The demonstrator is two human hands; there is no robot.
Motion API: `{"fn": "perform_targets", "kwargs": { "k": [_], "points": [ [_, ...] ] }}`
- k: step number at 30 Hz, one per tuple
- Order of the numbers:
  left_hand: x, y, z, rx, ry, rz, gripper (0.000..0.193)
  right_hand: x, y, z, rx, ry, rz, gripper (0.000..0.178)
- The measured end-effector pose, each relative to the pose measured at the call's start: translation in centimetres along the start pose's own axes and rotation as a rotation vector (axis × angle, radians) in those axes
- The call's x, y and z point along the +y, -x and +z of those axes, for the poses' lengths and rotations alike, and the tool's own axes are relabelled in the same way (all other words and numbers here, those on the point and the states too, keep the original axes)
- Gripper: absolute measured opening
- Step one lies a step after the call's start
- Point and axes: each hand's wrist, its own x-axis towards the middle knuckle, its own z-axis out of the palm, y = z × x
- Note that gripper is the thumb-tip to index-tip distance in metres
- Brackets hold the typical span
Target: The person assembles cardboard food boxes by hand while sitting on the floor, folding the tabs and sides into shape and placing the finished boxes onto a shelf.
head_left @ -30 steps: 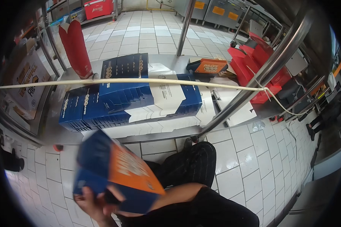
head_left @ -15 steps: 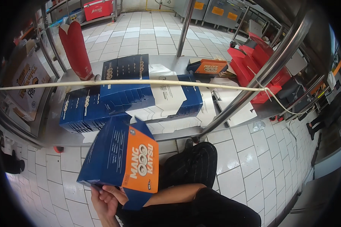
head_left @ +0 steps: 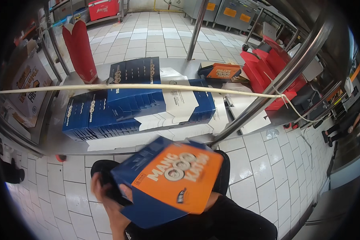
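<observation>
A blue and orange folded cardboard food box (head_left: pixel 176 176) is tilted above my lap, its orange printed panel up. At its left end, my left hand (head_left: pixel 112 202) closes on the dark blue edge, thumb on the near side, fingers somewhat blurred. My right forearm comes from the right and passes behind the box, which hides my right hand and its fingers. Beyond the box, stacks of flat blue cartons (head_left: pixel 136 106) with white flaps lie on a low metal shelf (head_left: pixel 74 148).
A pale cord (head_left: pixel 140 86) stretches across the shelf front to a slanted metal post (head_left: pixel 284 80). Behind it stand a red carton (head_left: pixel 79 52), an orange-topped box (head_left: pixel 220 71) and red folded cartons (head_left: pixel 264 68). A white printed box (head_left: pixel 30 86) is at left. Another person's legs (head_left: pixel 340 130) show at right.
The box has swung right and turned, so its orange panel now faces up more fully. My left hand has moved slightly up with its edge. The stacked cartons stay in place.
</observation>
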Motion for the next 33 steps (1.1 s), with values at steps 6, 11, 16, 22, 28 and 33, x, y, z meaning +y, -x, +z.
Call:
{"fn": "perform_targets", "kwargs": {
  "k": [6,11,16,22,28,33],
  "points": [
    [0.4,-2.4,0.1,-0.257,-0.187,0.714,0.057,-1.2,-0.8,-1.7,-0.023,0.218,0.011,0.034],
    [0.0,-2.1,-3.0,-0.332,-0.091,0.004,0.058,-3.9,-1.3,-7.4,0.049,0.099,0.127,0.047],
    [2.7,-1.9,-3.3,-0.502,0.698,-0.494,0.065,-4.5,2.5,-8.9,0.141,0.263,0.054,0.068],
    [4.1,-2.5,-2.4,-0.726,0.469,-0.113,0.087,-1.6,8.3,-7.8,0.458,-0.106,0.071,0.062],
    [8.8,-10.6,1.8,-0.974,0.156,0.138,0.094,-1.1,8.7,-9.7,0.789,0.086,-0.240,0.067],
    [8.0,-20.5,9.5,-0.392,-0.746,0.666,0.066,2.4,5.2,-11.6,0.696,0.930,0.218,0.060]
  ]
}}
